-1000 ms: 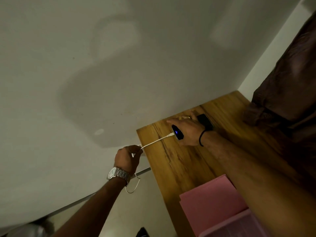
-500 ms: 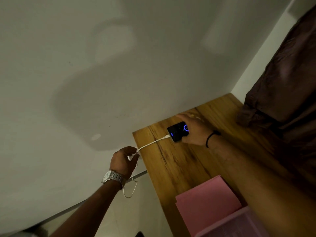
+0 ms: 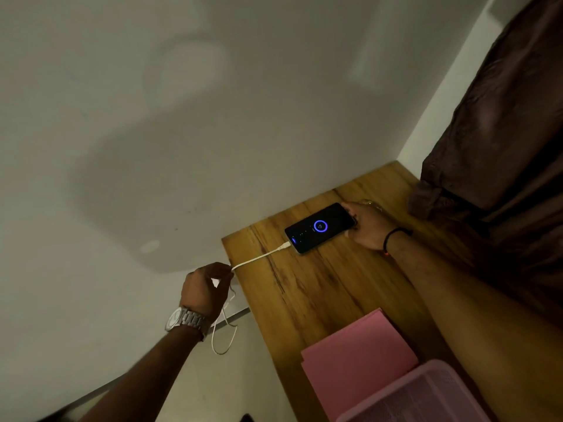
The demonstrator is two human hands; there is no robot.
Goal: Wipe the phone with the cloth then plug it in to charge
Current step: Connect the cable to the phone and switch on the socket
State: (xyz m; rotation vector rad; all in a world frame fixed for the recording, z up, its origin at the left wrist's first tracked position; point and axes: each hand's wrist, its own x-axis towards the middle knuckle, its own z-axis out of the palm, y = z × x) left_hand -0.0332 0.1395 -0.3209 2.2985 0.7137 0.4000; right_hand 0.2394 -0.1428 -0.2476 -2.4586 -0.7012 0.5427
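Observation:
A black phone (image 3: pixel 320 227) lies flat, screen up, on the wooden table (image 3: pixel 323 287), its screen lit with a blue ring. A white charging cable (image 3: pixel 259 256) is plugged into its near-left end and runs off the table's left edge. My right hand (image 3: pixel 367 224) grips the phone's far-right end. My left hand (image 3: pixel 205 287), with a metal watch on the wrist, pinches the cable just beyond the table's edge; the rest of the cable hangs in a loop below it. No cloth is in sight.
A pink folder (image 3: pixel 356 359) and a pink plastic basket (image 3: pixel 426 394) sit at the table's near end. A dark brown curtain (image 3: pixel 499 147) hangs at the right over the table's far corner. A pale wall stands behind and to the left.
The phone has gone from held on edge to lying flat with its screen up. My right hand slid from over it to its far end. My left hand stays on the cable.

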